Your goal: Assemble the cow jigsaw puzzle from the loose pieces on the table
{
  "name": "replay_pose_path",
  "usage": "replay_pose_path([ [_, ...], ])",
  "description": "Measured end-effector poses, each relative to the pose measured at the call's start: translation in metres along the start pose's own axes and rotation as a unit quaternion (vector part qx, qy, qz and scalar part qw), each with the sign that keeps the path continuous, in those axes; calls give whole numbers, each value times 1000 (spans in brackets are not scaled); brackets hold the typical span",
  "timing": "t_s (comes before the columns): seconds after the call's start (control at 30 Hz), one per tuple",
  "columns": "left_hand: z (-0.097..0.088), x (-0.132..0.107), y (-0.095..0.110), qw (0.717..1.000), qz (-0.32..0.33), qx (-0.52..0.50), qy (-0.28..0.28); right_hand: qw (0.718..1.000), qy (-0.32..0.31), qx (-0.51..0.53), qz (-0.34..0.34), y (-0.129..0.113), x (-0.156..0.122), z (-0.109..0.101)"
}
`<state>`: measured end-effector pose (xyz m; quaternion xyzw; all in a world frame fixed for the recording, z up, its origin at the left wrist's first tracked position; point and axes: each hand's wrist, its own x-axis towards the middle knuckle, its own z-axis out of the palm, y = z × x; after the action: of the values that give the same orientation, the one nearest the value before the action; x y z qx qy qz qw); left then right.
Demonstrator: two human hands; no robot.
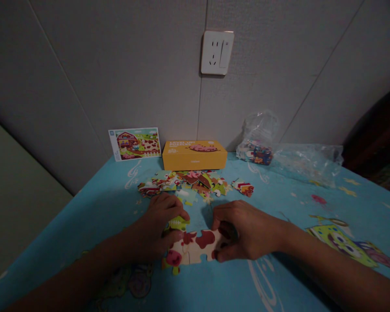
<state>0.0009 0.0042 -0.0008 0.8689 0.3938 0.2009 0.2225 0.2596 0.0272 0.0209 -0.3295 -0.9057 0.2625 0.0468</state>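
Several joined jigsaw puzzle pieces (195, 250) lie on the blue tablecloth between my hands, making part of a white cow with red-brown patches and a pink muzzle. My left hand (165, 221) is closed at the left end, its thumb on the cow section. Between that thumb and the fingers shows a green puzzle piece (178, 223) with a pale fence-like mark; whether it is joined to the cow cannot be seen. My right hand (238, 229) pinches the strip's right end, fingers at the upper edge and thumb at the lower, partly hiding that end.
Behind my hands lies a heap of loose puzzle pieces (198, 181), with a small group (243, 187) to its right. A yellow puzzle box (195, 162), a farm picture card (138, 144), a plastic bag of pieces (258, 145) and a flat clear bag (308, 162) stand or lie near the wall.
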Motion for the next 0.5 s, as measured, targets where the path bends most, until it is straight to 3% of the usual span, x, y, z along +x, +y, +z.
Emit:
replay_pose_path([
  [0.5, 10, 3, -12, 999, -4, -1, 44, 1000, 25, -9, -15, 6, 3, 8],
])
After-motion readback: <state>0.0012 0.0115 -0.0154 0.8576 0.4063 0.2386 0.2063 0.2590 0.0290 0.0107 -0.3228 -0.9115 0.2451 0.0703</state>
